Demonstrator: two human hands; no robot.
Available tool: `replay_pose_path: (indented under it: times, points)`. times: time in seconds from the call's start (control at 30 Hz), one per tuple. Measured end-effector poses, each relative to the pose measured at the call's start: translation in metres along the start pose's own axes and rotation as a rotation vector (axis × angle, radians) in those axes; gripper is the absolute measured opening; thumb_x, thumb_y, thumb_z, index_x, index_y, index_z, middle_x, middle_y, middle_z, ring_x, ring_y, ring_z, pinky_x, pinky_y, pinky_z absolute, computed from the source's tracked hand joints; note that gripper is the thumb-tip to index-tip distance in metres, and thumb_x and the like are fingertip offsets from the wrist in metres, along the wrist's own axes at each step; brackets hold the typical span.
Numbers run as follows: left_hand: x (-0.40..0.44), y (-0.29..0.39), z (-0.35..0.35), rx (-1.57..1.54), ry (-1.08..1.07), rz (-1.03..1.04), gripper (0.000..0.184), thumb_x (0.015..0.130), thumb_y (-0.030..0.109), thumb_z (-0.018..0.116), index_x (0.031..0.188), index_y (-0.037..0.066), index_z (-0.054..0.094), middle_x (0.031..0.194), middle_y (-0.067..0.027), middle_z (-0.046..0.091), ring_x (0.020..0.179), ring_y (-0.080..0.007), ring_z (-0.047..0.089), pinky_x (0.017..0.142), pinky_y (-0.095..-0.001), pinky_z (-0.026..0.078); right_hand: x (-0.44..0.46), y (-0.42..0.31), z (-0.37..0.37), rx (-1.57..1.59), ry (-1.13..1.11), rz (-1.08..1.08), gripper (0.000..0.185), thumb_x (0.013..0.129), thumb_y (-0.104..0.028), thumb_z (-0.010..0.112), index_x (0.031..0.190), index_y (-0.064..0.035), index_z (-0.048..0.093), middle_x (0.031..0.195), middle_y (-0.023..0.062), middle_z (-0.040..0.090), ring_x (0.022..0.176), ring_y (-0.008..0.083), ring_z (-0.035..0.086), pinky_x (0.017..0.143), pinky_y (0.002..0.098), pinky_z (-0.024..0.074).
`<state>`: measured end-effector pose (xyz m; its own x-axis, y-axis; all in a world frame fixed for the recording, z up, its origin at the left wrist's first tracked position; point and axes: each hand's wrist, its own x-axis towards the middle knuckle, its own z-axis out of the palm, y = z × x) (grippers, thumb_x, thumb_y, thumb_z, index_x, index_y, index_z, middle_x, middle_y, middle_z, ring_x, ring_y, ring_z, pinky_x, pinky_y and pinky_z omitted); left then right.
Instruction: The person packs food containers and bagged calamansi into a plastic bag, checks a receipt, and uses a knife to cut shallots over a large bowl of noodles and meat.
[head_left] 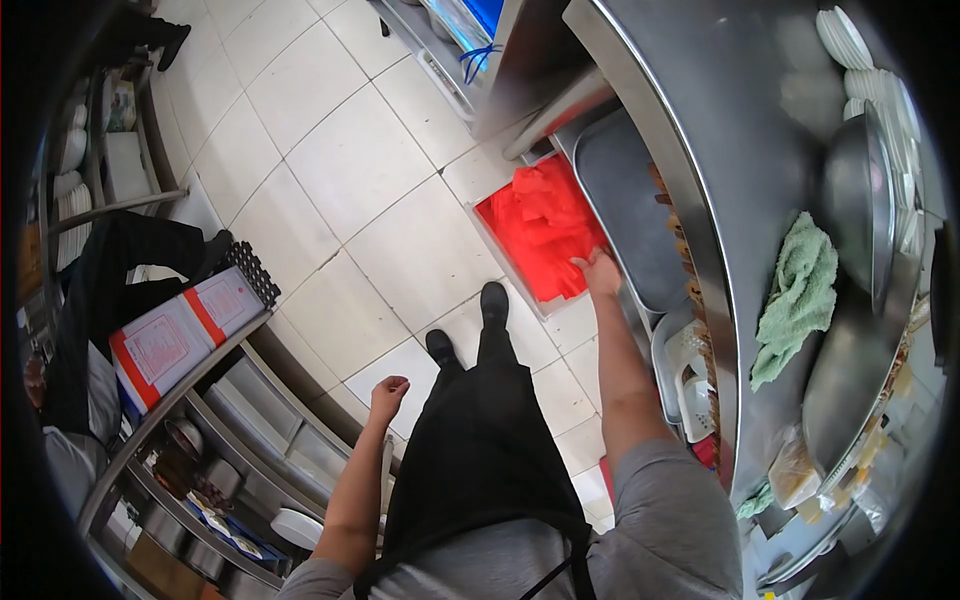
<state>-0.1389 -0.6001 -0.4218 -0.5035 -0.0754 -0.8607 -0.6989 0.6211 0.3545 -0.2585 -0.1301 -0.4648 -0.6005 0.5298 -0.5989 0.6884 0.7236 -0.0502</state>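
Red sheeting [545, 215]: crumpled in a shallow box [508, 261], beside and below the steel surface [720, 100].
Right hand [599, 272]: at the heap's surface-side edge, thumb spread; whether it grips, I can't tell.
Left hand [389, 393]: loosely curled, half open, seemingly empty, well apart from the surface.
Progress: the reach looks made; no sheeting is visibly out of the box.
Hidden: the right fingertips' contact and the box's depth.

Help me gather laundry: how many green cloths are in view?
2. One green cloth lies crumpled on the metal counter; a second cloth shows beside a plastic bag, lower in the picture. More may be hidden.
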Motion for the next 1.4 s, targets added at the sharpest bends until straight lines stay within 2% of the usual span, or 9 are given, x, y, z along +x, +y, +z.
replay_pose_path:
  times: [0.1, 0.5, 0.73, 0.83, 0.9, 1.03, 1.13, 1.2, 1.4]
  points:
    - [-0.001, 0.014, 0.005, -0.038, -0.014, 0.022, 0.021, 0.077, 0.02, 0.063, 0.089, 0.003, 0.064, 0.077, -0.0094, 0.065, 0.07, -0.0167, 0.061, 0.066, -0.0288, 0.048, -0.004, -0.023, 0.002, -0.03, 0.679, -0.552, 0.015, 0.077, -0.023, 0.058, 0.081, -0.0086, 0.061, 0.099, 0.0032, 0.059, 0.105, 0.024, 0.05, 0.085, 0.0418, 0.0391]
    - [-0.005, 0.041, -0.002, 0.0, 0.016, 0.142, 0.021, 0.075, 0.019, 0.064, 0.088, 0.002, 0.064, 0.078, -0.0078, 0.065, 0.067, -0.0157, 0.061, 0.064, -0.0277, 0.048, -0.168, -0.103, 0.006, 0.44, 0.195, -0.994, 0.012, 0.073, -0.007, 0.054, 0.08, -0.0038, 0.063, 0.084, 0.0117, 0.059, 0.082, 0.0276, 0.055, 0.076, 0.0394, 0.0407]
    - [-0.002, 0.097, 0.017, -0.12, -0.098, 0.522, 0.08, 0.062, 0.021, 0.077, 0.128, 0.007, 0.036, 0.124, -0.0124, 0.043, 0.107, -0.0213, 0.047, 0.08, -0.0331, 0.046, -0.193, -0.108, -0.013, 0.527, -0.049, -0.81, 0.021, 0.075, -0.004, 0.052, 0.094, -0.0037, 0.062, 0.096, 0.0126, 0.059, 0.088, 0.0301, 0.056, 0.078, 0.0374, 0.0444]
    - [0.009, 0.124, 0.047, -0.449, -0.339, 0.434, 0.07, 0.071, 0.024, 0.071, 0.129, 0.008, 0.035, 0.123, -0.0107, 0.043, 0.111, -0.0198, 0.043, 0.082, -0.0364, 0.045, -0.194, -0.107, -0.011, 0.659, -0.269, -0.817, 0.034, 0.08, -0.002, 0.049, 0.113, -0.0048, 0.053, 0.105, 0.0163, 0.056, 0.095, 0.0332, 0.054, 0.083, 0.0395, 0.0424]
    - [0.009, 0.171, 0.058, -0.665, -0.478, 0.023, 0.052, 0.083, 0.026, 0.058, 0.127, 0.009, 0.037, 0.119, -0.0104, 0.047, 0.106, -0.0193, 0.048, 0.08, -0.0378, 0.046, -0.176, -0.101, -0.002, 0.777, -0.116, -0.89, 0.042, 0.08, -0.001, 0.049, 0.121, -0.0059, 0.046, 0.113, 0.0149, 0.052, 0.104, 0.0311, 0.05, 0.089, 0.0372, 0.0389]
    - [0.041, 0.219, 0.065, -0.735, -0.351, 0.084, 0.032, 0.09, 0.024, 0.044, 0.114, 0.003, 0.048, 0.101, -0.0091, 0.057, 0.088, -0.0163, 0.057, 0.061, -0.0292, 0.052, -0.135, -0.06, 0.033, 0.39, 0.455, -0.509, 0.058, 0.076, -0.007, 0.06, 0.128, -0.0068, 0.037, 0.12, 0.0171, 0.046, 0.113, 0.0317, 0.042, 0.096, 0.0389, 0.0327]
    - [0.021, 0.266, 0.042, -0.835, -0.517, -0.019, 0.029, 0.091, 0.021, 0.041, 0.107, -0.001, 0.05, 0.096, -0.0093, 0.058, 0.082, -0.0157, 0.058, 0.054, -0.0264, 0.052, -0.108, -0.047, 0.047, 0.795, 0.336, -0.12, 0.062, 0.076, -0.007, 0.061, 0.13, -0.0064, 0.033, 0.119, 0.0158, 0.047, 0.113, 0.0275, 0.044, 0.095, 0.0378, 0.0344]
    - [0.021, 0.274, 0.017, -0.749, -0.49, 0.059, 0.029, 0.09, 0.019, 0.041, 0.106, -0.003, 0.051, 0.092, -0.0094, 0.059, 0.076, -0.0155, 0.059, 0.054, -0.0263, 0.052, -0.094, -0.045, 0.06, 1.245, -0.474, -0.188, 0.057, 0.076, -0.006, 0.061, 0.127, -0.004, 0.036, 0.114, 0.0127, 0.051, 0.108, 0.0225, 0.048, 0.092, 0.0359, 0.0382]
    - [0.041, 0.261, -0.091, -0.807, -0.095, 0.255, 0.026, 0.09, 0.015, 0.038, 0.102, -0.004, 0.051, 0.085, -0.0106, 0.062, 0.063, -0.0169, 0.061, 0.052, -0.023, 0.054, -0.091, -0.046, -0.019, 1.761, -0.682, 0.008, 0.041, 0.081, -0.019, 0.058, 0.118, -0.004, 0.045, 0.112, 0.0071, 0.053, 0.103, 0.0181, 0.051, 0.086, 0.0308, 0.0408]
